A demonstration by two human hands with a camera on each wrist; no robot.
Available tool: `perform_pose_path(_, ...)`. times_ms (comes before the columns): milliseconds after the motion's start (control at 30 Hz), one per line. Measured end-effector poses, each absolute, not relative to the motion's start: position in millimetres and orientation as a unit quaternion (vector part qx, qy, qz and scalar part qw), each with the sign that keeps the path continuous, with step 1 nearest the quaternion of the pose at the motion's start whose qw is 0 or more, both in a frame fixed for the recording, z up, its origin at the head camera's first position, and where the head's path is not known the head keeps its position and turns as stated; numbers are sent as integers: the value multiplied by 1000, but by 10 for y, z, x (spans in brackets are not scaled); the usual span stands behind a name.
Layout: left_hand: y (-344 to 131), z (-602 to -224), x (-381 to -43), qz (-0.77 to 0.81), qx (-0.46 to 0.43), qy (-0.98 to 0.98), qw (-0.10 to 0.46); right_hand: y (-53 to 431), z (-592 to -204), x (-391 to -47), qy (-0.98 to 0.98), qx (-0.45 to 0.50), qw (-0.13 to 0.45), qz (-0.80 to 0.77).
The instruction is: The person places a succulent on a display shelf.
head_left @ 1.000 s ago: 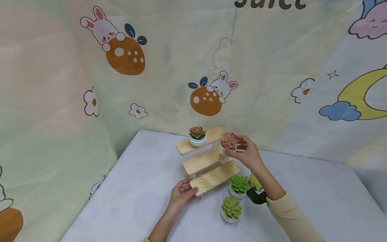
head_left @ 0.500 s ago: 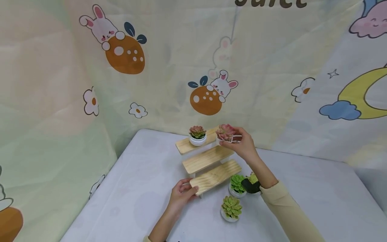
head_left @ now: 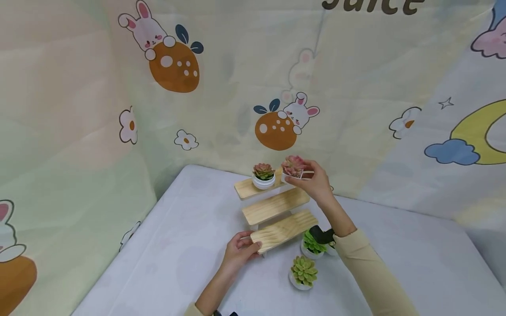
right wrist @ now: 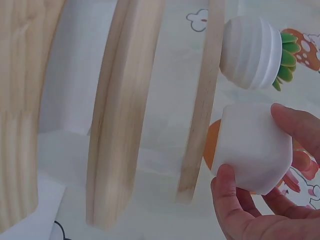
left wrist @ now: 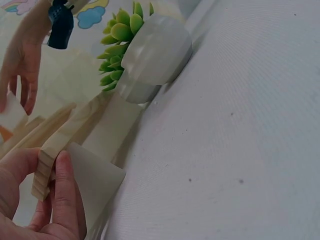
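The right hand [head_left: 317, 186] pinches a white pot [right wrist: 254, 147] between thumb and fingers. The left hand [head_left: 237, 253] pinches the bottom shelf [head_left: 284, 231] at its end.

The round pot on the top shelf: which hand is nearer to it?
Right: the right hand holds the pink succulent beside the round pot; the left hand grips the bottom shelf, farther away.

Held plant [head_left: 293, 166] is showing dusty pink over plain white pot [right wrist: 252, 145], shelf [head_left: 276, 206] is displaying pale wood grain, sleeve [head_left: 371, 272] is showing plain beige, and wall cloth [head_left: 221, 74] is bearing white rabbits [head_left: 148, 33], white-dotted orange fruits [head_left: 174, 74] and yellow moon [head_left: 468, 127].
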State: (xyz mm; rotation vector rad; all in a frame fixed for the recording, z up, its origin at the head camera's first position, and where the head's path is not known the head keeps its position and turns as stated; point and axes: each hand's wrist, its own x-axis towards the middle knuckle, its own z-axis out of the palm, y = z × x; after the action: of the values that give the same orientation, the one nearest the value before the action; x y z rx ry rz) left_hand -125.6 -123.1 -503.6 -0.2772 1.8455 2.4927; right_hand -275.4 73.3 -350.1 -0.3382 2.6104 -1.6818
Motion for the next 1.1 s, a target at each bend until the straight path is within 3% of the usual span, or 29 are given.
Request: perform_pose_path(1100, -1227, -4994, -1249, 792, -90, 603, 22, 536, -3577, -2910, 827, -118, 5, -550)
